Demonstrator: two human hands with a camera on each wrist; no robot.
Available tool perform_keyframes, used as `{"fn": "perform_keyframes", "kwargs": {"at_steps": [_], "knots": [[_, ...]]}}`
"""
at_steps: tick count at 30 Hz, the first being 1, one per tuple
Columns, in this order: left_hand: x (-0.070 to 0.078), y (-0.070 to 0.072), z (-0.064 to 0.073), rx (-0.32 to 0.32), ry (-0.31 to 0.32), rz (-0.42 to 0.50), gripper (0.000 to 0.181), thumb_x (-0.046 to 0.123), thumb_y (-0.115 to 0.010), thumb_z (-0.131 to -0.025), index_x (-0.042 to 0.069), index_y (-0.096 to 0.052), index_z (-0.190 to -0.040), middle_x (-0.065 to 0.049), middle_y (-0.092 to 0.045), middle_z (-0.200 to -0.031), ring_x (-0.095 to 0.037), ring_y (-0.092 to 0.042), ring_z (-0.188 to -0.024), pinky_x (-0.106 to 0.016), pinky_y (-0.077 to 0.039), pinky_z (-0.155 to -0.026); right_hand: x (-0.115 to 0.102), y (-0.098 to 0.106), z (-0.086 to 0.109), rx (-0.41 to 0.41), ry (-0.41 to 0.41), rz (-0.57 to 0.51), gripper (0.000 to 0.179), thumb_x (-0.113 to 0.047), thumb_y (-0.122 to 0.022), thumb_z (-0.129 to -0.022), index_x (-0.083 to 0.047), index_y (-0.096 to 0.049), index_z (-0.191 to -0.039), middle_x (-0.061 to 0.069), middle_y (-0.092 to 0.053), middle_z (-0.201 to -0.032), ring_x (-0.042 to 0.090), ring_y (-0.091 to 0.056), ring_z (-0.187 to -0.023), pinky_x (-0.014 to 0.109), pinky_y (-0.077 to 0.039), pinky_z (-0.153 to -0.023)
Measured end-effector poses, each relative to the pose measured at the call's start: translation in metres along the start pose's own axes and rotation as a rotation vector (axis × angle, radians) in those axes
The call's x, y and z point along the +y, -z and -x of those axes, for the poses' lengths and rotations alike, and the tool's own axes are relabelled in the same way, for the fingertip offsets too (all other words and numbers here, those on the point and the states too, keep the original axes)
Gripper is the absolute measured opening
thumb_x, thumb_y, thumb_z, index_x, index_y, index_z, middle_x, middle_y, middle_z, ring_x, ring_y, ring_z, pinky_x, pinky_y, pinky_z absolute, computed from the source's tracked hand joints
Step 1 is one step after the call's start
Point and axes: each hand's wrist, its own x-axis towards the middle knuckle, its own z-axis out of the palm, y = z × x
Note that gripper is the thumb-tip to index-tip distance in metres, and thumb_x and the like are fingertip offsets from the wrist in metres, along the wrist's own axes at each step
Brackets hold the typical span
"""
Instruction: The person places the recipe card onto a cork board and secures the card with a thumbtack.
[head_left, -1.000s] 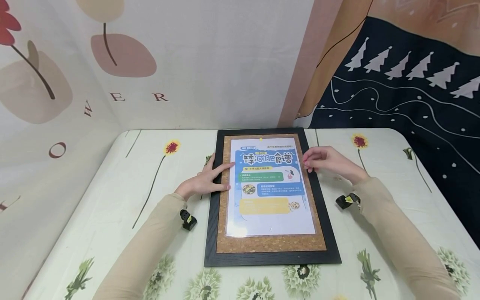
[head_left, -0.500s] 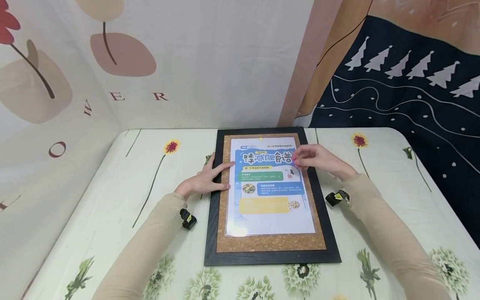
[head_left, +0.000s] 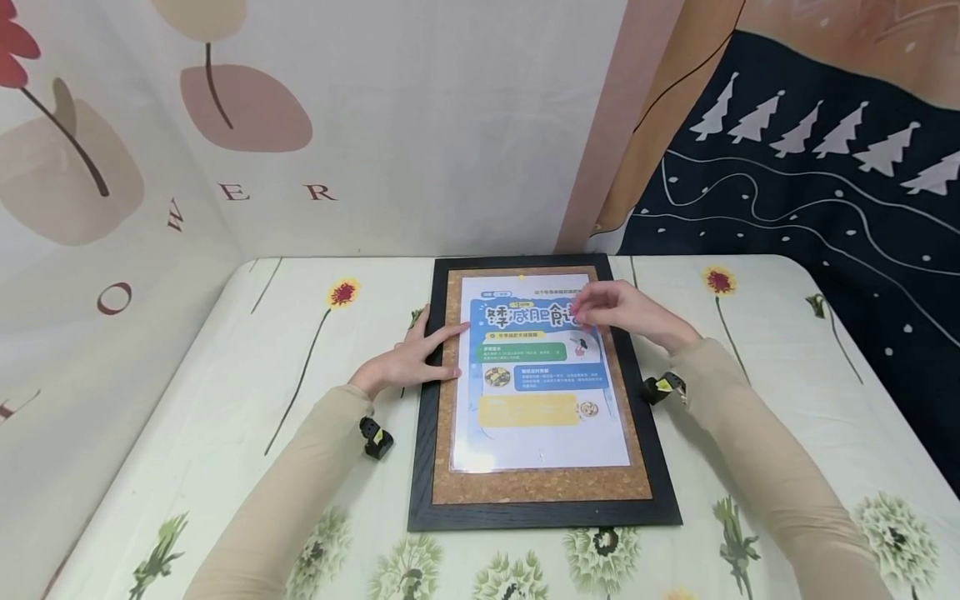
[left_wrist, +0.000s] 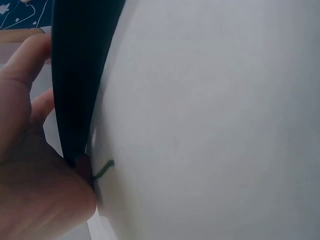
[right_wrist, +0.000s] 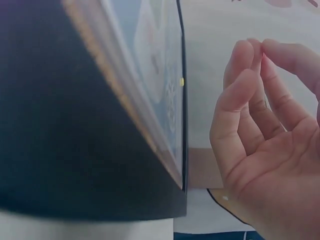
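A cork board (head_left: 547, 486) in a black wooden frame (head_left: 543, 515) lies on the table, bearing a glossy sheet (head_left: 517, 450) printed in blue, green and yellow with Chinese text. At the sheet's top middle sits a yellow pushpin (head_left: 522, 277). My left hand (head_left: 401, 364) rests spread over the frame's left side, thumb and forefinger reaching across to the sheet's edge. Over the sheet's upper right hovers my right hand (head_left: 622, 312), thumb and fingertips pinched together. A small pink spot shows at those fingertips in the head view; its kind is hidden by the fingers.
Under the board is a pale tablecloth (head_left: 315, 467) with printed flowers. A light curtain (head_left: 420, 133) stands behind the table, and a dark blue cloth (head_left: 787, 175) with white trees hangs at the right. Each wrist carries a small black camera (head_left: 377, 439).
My right hand has moved left, from the frame's right edge to over the sheet's upper right, still pinched. My left hand and the board have stayed put.
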Motion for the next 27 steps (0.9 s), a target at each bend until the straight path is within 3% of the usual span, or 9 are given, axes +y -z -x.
{"fn": "perform_keyframes", "kwargs": {"at_steps": [7,16,27], "knots": [[0.000,0.000,0.000,-0.003,0.010,0.012,0.077,0.040,-0.068,-0.089,0.029,-0.027,-0.154,-0.017,0.025,-0.156,-0.047,0.009,-0.141,-0.072,-0.015,-0.100,-0.007,-0.005,-0.007,0.000,0.020,-0.005,0.032,-0.015,-0.067,-0.092,0.006,-0.059,-0.116,0.020,-0.061,-0.116,0.029,-0.057,-0.100,0.038,-0.043,-0.091],[0.000,0.000,0.000,0.001,0.009,0.004,0.077,0.040,-0.068,-0.089,0.029,-0.027,-0.154,-0.017,0.025,-0.156,-0.048,0.009,-0.141,-0.073,-0.015,-0.100,-0.011,-0.019,-0.018,-0.013,0.121,0.000,0.025,-0.009,-0.065,-0.091,0.006,-0.062,-0.111,0.022,-0.062,-0.112,0.031,-0.059,-0.092,0.034,-0.046,-0.081],[0.001,0.001,0.001,0.001,0.007,0.007,0.077,0.040,-0.068,-0.090,0.029,-0.026,-0.154,-0.017,0.025,-0.155,-0.048,0.009,-0.140,-0.074,-0.014,-0.099,-0.017,-0.044,-0.033,-0.071,0.164,-0.020,0.026,-0.012,-0.067,-0.090,0.005,-0.063,-0.110,0.020,-0.066,-0.103,0.033,-0.063,-0.085,0.035,-0.049,-0.073]]}}
